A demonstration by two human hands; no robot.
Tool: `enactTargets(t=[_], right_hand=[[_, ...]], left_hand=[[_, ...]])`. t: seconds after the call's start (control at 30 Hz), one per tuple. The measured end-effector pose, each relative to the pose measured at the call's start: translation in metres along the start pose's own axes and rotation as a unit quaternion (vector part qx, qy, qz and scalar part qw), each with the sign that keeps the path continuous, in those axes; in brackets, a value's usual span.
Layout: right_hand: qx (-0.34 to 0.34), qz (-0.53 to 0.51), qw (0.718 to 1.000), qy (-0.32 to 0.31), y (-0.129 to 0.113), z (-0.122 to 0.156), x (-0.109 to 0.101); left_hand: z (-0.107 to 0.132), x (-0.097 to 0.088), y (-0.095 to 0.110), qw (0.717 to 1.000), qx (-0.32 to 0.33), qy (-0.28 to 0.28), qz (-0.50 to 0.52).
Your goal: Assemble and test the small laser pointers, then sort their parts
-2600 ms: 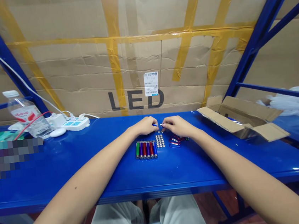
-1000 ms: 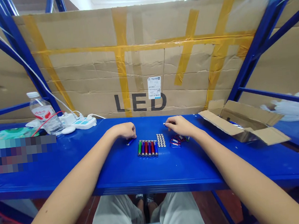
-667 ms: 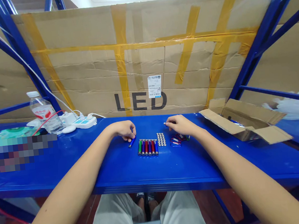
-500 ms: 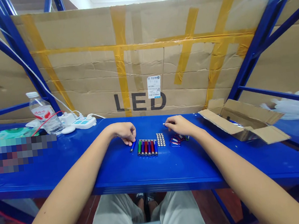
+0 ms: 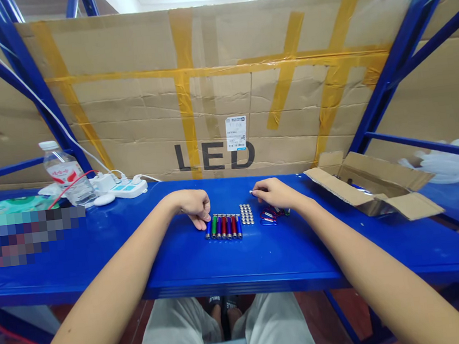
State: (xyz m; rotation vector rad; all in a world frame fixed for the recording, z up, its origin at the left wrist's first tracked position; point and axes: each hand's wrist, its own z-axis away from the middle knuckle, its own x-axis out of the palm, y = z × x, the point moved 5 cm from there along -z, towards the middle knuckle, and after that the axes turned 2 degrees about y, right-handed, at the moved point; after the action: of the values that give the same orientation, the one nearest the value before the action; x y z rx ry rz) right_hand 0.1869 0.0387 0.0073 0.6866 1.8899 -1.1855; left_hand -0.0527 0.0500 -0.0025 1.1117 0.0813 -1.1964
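Note:
My left hand (image 5: 195, 207) is at the left end of a row of small flashlight tubes, its fingers closed on the top of a blue flashlight tube (image 5: 208, 232). That tube stands parallel to its neighbours, a green tube (image 5: 214, 227) and several red, purple and blue ones (image 5: 229, 228). Right of the row lie round silver button-like pieces (image 5: 246, 214) in a tight grid. My right hand (image 5: 271, 192) hovers behind a heap of coloured carabiner clips (image 5: 269, 217), pinching a small silver piece (image 5: 252, 192) whose kind is too small to make out.
An open cardboard box (image 5: 373, 187) stands on the blue table (image 5: 239, 264) at right. A water bottle (image 5: 66, 175), a power strip (image 5: 128, 188) and a green packet (image 5: 20, 207) are at left. Taped cardboard (image 5: 137, 116) walls off the back.
My left hand has brought the blue flashlight tube rightward and straightened it against the left end of the row. My right hand has stayed nearly still with its silver piece.

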Motion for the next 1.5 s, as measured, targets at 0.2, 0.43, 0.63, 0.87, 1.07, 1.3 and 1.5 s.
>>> enactTargets(t=[0.2,0.43,0.63,0.87,1.07,1.3,1.5], right_hand=[[0.000,-0.012,1.000,0.001,0.000,0.001,-0.001],[-0.036,-0.139,0.990,-0.005,-0.017,0.000,0.004],[-0.062,-0.237,0.967,-0.063,-0.032,0.003,0.019],[-0.030,-0.305,0.950,-0.060,-0.031,0.003,0.022],[-0.048,-0.384,0.922,0.006,-0.030,-0.001,0.014],[-0.059,-0.410,0.909,0.052,-0.034,0.000,0.006],[-0.024,-0.409,0.911,0.037,-0.034,0.001,0.012]], left_hand=[[0.001,-0.003,-0.002,1.000,-0.010,0.001,0.008],[0.006,-0.015,0.035,0.921,0.192,0.318,-0.113],[0.009,0.026,0.068,0.868,0.402,0.276,-0.090],[0.009,0.022,0.063,0.862,0.370,0.337,-0.075],[0.001,0.026,0.060,0.884,0.369,0.273,0.086],[-0.006,0.022,0.060,0.859,0.371,0.302,0.180],[-0.008,0.019,0.057,0.867,0.370,0.310,0.124]])
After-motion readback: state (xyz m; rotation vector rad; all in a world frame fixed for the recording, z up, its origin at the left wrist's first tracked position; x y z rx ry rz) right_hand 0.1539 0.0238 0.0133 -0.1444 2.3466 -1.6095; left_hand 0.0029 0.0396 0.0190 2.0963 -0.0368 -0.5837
